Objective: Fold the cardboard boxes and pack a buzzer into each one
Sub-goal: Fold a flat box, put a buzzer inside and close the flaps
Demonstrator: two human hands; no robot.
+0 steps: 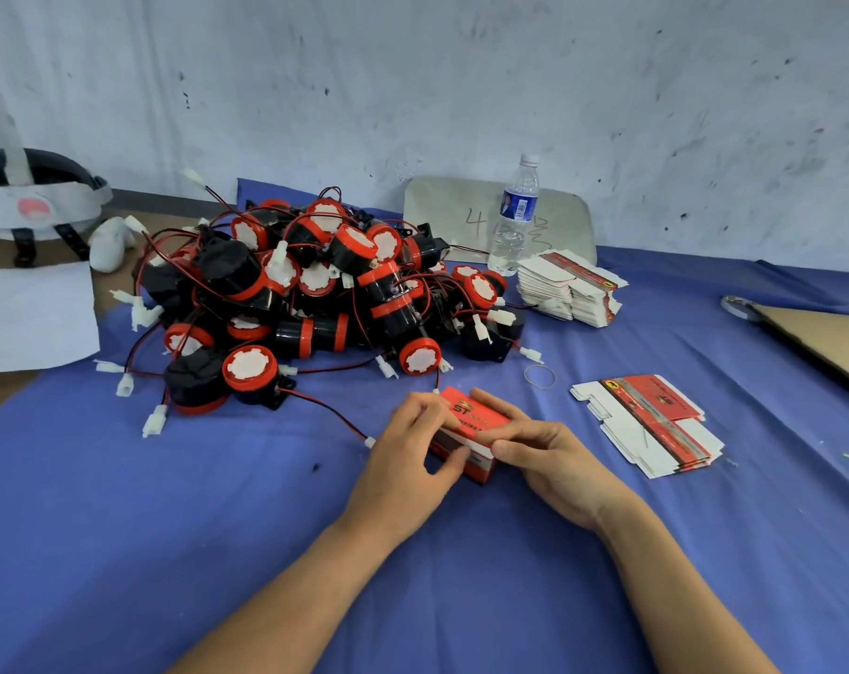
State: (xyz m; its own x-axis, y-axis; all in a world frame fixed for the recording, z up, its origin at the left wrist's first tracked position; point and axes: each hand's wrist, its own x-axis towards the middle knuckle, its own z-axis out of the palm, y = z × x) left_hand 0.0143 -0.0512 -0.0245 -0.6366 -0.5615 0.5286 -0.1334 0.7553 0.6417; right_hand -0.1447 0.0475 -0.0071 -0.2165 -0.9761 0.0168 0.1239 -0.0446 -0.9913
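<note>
A: What is the biggest thing we have in front of us?

B: The blue cloth [169,503] across the table. On its far side we see the heap of buzzers [315,284], black bodies with red rims, their red and black wires tangled.

A: And to the right of that?

B: We count two lots of flat boxes: a thick bundle [570,289] by the wall, and a thin stack of blanks [648,425] near us. A water bottle [515,221] stands upright just behind the bundle.

A: Where are our hands?

B: Both are on the red box [478,418], which sits on the cloth just in front of the heap. Our left hand [407,459] grips its left end, fingers curled over the top and thumb against the near side. Our right hand [553,464] holds the right end, fingers laid along the top edge and thumb pressed to the near corner.

A: Anything smaller?

B: A rubber band [540,377] lies between the box and the blanks, touching neither.
</note>
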